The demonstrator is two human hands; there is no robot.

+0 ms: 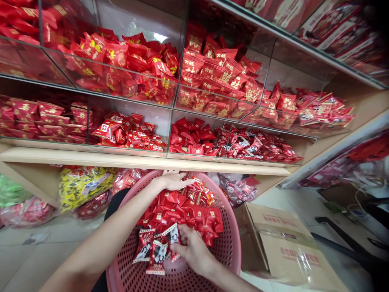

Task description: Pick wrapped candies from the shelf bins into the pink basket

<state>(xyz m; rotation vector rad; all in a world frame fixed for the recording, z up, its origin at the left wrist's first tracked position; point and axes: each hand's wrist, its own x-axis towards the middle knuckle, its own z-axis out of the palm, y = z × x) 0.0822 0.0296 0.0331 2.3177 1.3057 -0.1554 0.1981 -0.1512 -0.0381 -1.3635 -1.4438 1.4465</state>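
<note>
A pink perforated plastic basket [236, 243] holds a heap of plain red wrapped candies [173, 209]. My left hand [174, 180] lies over the far side of the heap, fingers stretched out and holding nothing. Just right of it are red-and-gold wrapped candies [208, 196]. At the near side, my right hand [194, 249] has its fingers curled, with thumb and forefinger at a red-and-black wrapped candy [172, 234]. Two similar candies, one on the left [144, 245] and one lower down [159, 253], lie beside it. The palm side of my right hand is hidden.
Ahead stands a shelf [146, 160] with clear-fronted compartments full of red wrapped candies [219, 75]. Below it are a yellow bag [85, 186] and other plastic bags. A cardboard box [291, 247] sits on the floor at right, near dark legs of furniture [337, 235].
</note>
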